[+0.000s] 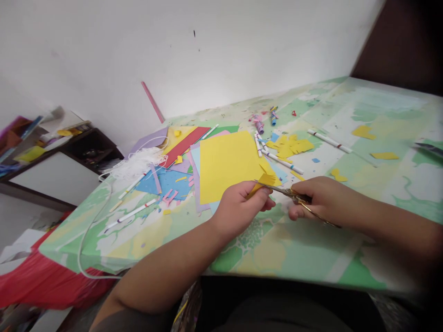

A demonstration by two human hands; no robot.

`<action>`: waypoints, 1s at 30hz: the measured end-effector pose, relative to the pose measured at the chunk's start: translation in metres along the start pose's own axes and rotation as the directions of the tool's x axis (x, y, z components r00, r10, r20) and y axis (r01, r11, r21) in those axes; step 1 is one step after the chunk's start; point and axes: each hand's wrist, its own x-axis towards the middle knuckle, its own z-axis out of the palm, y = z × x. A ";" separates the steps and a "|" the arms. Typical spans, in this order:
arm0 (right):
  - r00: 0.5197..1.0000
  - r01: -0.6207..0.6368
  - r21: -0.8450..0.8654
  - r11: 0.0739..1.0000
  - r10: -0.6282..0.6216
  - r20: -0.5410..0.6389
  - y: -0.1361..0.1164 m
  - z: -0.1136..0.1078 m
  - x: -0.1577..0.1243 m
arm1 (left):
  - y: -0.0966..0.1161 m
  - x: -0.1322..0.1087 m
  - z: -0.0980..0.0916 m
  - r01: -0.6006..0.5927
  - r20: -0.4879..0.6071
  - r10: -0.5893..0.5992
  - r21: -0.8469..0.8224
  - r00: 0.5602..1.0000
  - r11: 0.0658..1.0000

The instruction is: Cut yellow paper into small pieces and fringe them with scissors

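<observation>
My left hand [244,203] pinches a fringed yellow paper piece [267,179] over the worktop [301,258]; my right hand [323,200] grips gold-handled scissors [293,195], blades at the paper. Assessment: cutting partly done; slits show at the piece's far end, while the portion between my fingers appears uncut. Beyond, a yellow sheet [226,161] lies largely whole, near loose yellow cut-outs [292,146].

Dark sleeve [138,321], two bare forearms [173,263]
</observation>
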 end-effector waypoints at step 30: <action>0.999 0.025 0.097 0.995 -0.029 0.037 0.002 0.005 -0.001 | -0.002 0.003 -0.004 -0.024 -0.006 0.024 -0.007 1.000 1.000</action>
